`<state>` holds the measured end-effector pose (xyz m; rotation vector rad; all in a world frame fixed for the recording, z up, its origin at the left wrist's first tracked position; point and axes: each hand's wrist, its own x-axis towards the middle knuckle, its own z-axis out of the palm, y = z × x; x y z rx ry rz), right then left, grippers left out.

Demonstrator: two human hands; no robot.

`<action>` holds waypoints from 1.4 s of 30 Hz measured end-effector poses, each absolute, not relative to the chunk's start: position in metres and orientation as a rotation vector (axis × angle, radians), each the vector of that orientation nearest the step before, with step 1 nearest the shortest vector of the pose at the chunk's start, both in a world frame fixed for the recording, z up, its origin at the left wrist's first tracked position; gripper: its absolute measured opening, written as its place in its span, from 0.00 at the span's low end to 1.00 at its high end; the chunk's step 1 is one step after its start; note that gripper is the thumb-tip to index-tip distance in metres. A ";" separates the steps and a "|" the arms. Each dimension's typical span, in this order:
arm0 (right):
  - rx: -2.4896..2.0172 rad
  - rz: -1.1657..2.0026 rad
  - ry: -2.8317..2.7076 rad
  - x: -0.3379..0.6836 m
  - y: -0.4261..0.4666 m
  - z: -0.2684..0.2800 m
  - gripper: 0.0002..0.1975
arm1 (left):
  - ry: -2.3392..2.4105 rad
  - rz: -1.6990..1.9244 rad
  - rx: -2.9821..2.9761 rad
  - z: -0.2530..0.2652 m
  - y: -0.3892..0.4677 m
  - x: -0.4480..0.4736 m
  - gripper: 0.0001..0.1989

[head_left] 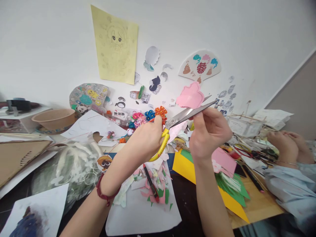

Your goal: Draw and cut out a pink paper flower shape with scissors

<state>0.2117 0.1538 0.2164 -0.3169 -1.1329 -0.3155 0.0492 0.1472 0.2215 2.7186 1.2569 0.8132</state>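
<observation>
My left hand (148, 131), a dark red cord bracelet at its wrist, is closed around the yellow handles of a pair of scissors (182, 115). The metal blades point right and are spread a little, at the lower edge of a pink paper cutout (190, 95) with a wavy outline. My right hand (208, 133) is closed with thumb and fingers together at that edge, pinching the cutout; the blades partly hide the grip. Below both hands, a white sheet (145, 220) carries pink, green and white paper scraps and a dark marker (151, 184) with a red end.
Yellow card (184, 166), pink card (224, 161) and green paper lie to the right. Another person's hands (283, 146) are at the far right. On the left are a plastic bag (74, 168), cardboard (19, 158) and a brown bowl (54, 117). Colourful beaded flowers (149, 115) stand by the wall.
</observation>
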 end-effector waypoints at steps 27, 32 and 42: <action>-0.384 -0.210 -1.321 0.223 0.139 0.225 0.05 | 1.240 0.850 2.798 0.218 0.153 0.044 0.09; -0.429 -0.250 -1.263 0.217 0.138 0.224 0.02 | 1.210 0.852 2.780 0.218 0.152 0.045 0.09; -0.390 -0.314 -1.108 0.207 0.143 0.220 0.02 | 1.237 0.800 2.697 0.225 0.140 0.049 0.06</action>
